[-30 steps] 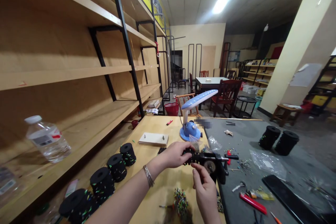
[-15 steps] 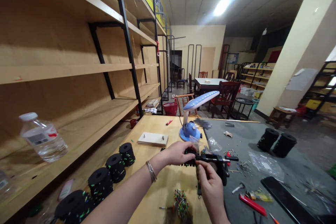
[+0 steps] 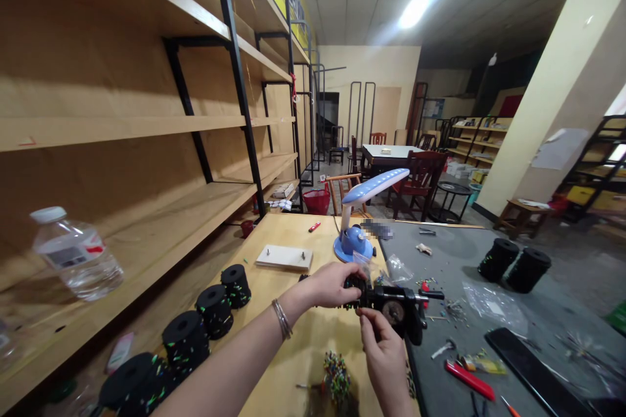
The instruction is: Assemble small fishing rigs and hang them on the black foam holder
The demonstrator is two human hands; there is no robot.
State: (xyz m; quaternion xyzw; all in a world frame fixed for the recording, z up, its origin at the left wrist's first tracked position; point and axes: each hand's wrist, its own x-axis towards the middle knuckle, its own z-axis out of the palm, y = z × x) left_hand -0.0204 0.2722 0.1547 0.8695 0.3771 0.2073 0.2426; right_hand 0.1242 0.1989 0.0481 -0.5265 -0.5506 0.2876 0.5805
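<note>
My left hand [image 3: 342, 283] curls over the black spool-like part [image 3: 353, 296] of a black clamped device [image 3: 398, 306] at the table's middle. My fingers partly cover that part, and small green specks show on it. Just below it, my right hand [image 3: 384, 342] has thumb and forefinger pinched together at the spool's lower edge. Whatever is between those fingertips is too small to make out. Nearer to me lies a bunch of tiny multicoloured bead-like tips [image 3: 336, 374].
Several black foam rolls [image 3: 186, 339] line the table's left edge. A blue lamp [image 3: 352, 241] and a white board with two pegs [image 3: 284, 258] stand beyond my hands. On the grey mat are a red-handled tool [image 3: 469, 380], two more rolls [image 3: 528, 270] and plastic bags.
My right hand has shifted left and slightly down along the device, uncovering its round side plate. My left hand stays on the spool-like part.
</note>
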